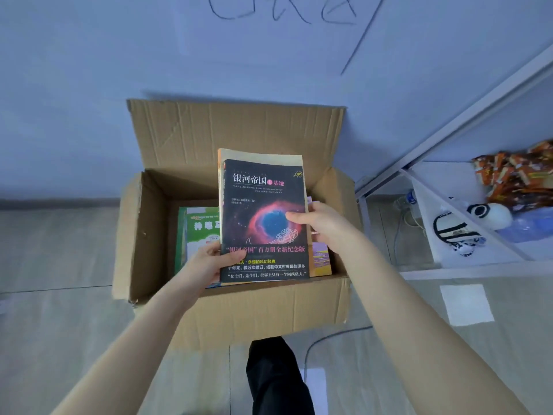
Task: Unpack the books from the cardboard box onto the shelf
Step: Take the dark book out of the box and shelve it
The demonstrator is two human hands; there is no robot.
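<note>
Left hand [209, 262], right hand [320, 224] gripping upright book [263, 217]

top book [263, 223]: blk cover, red-pink nebula ring w/ blue centre, white title chars, pink subtitle, one yellow txt line low down, white txt at btm. rear book [260, 154], behind it: tan-orange edge. green book [200, 229]: green & white, yellow bit at top. purple book [321, 259]: purple, yellow, orange bands. box [239, 136]: plain brown. wall [89, 70]: pale blue w/ dark scribbled lines. floor [54, 250]: grey, faint grain. shelf [466, 115]: white. snack packs [517, 172]: orange, blk, white. plush toy [457, 232]: white w/ blk stripes. trouser leg [275, 375]: blk.
</note>
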